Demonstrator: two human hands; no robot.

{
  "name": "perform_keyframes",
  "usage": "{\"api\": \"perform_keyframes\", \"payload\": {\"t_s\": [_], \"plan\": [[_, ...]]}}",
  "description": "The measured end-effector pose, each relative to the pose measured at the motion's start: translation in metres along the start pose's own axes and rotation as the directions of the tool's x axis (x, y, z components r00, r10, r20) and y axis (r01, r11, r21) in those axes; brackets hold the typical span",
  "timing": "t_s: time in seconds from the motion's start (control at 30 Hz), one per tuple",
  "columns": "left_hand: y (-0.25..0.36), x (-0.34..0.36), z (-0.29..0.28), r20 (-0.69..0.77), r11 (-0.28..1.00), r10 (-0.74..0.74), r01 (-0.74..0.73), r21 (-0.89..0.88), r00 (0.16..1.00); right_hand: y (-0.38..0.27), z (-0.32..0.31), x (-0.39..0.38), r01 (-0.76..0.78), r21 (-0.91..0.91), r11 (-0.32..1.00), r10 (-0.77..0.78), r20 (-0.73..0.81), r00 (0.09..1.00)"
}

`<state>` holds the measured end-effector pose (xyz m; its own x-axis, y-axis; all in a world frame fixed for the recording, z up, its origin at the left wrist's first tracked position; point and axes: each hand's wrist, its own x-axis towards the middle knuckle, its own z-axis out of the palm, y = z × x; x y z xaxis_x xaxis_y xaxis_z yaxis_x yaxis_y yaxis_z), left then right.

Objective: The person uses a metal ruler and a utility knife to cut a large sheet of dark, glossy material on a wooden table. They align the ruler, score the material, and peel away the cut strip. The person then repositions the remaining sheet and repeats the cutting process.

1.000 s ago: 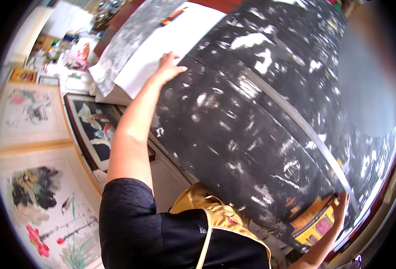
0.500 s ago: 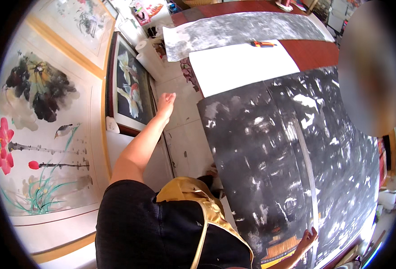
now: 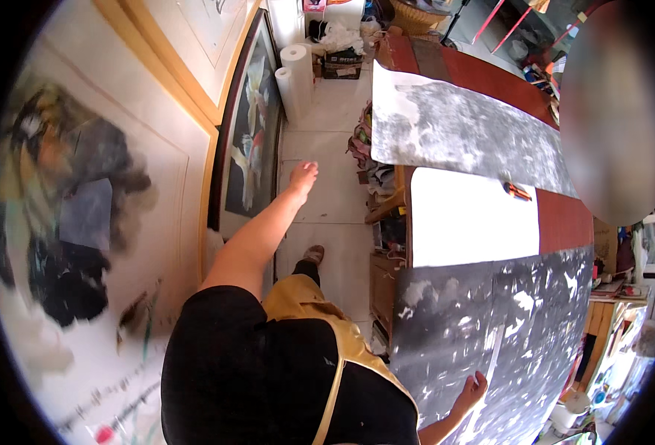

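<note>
My left hand hangs in the air over the tiled floor, between the framed pictures and the table. Its fingers are loosely bent and it holds nothing. My right hand hovers above the large black-and-white ink painting spread on the table, close to a pale strip that runs along it. The fingers are bent and apart, with nothing between them. Beyond the painting lies a white sheet, with an orange-and-black tool on its right part; its exact kind is too small to tell.
A long grey-mottled paper covers the far part of the red table. Along my left lean a dark-framed fish picture and wood-framed flower paintings. White paper rolls stand by the aisle's far end, near a black box.
The view has shifted and turned; more of the aisle and my foot now show. My right hand appears farther from the table's near end. The left hand stays raised over the aisle.
</note>
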<state>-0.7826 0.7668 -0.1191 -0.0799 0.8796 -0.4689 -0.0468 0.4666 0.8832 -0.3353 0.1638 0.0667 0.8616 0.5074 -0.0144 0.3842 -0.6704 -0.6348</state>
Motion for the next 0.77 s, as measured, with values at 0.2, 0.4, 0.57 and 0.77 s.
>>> {"api": "perform_keyframes", "payload": {"t_s": [0.2,0.4,0.57,0.77], "plan": [[0.036,0.048,0.034,0.152,0.995,-0.098,0.096,0.018,0.983,-0.128,0.058,0.064,0.105,-0.072,0.992,-0.095,0.133,0.986],[0.032,0.096,0.045,0.213,0.985,-0.169,0.157,0.068,0.963,-0.208,0.097,0.129,0.166,-0.017,0.986,-0.164,0.077,0.983],[0.055,0.123,0.044,0.155,0.986,-0.164,0.157,0.057,0.974,-0.264,0.117,0.192,0.304,0.111,0.946,-0.301,-0.042,0.953],[0.23,0.099,0.149,0.254,0.832,0.555,-0.535,-0.146,0.792,-0.408,0.009,0.206,0.803,0.048,0.594,-0.633,-0.589,0.503]]}}
